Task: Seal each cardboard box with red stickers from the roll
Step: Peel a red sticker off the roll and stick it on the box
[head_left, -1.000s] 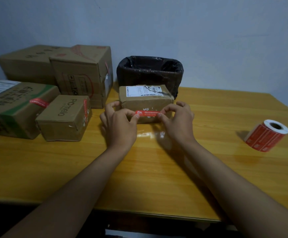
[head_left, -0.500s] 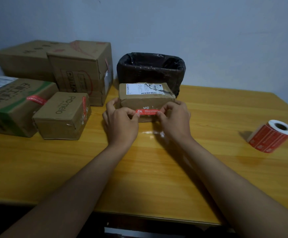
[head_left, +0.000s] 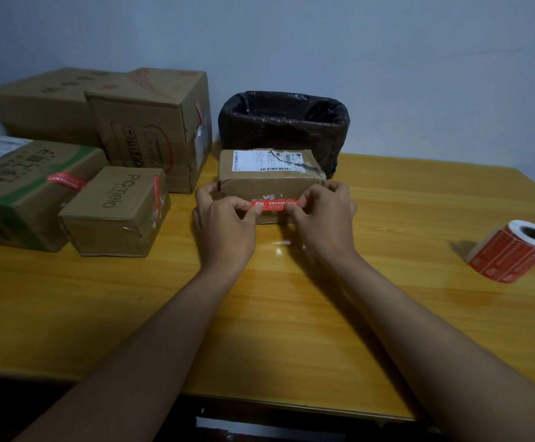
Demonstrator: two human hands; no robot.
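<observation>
Red sticker [head_left: 274, 205] pinched at each end by my left hand [head_left: 224, 223] and right hand [head_left: 322, 218]; I'd press it flat across the box [head_left: 271, 180] seam, smoothing outward.

This looks like a small packing spot in a plain room, a home or back office rather than a shop floor. A glossy wooden table [head_left: 291, 314] stands against a bare bluish wall [head_left: 323, 43]. Used cardboard boxes [head_left: 125, 141] with shipping labels and print crowd its far left corner, a bin lined with a black bag [head_left: 283, 122] sits at the far edge, and a roll of red stickers [head_left: 515, 250] lies near the right edge.
</observation>
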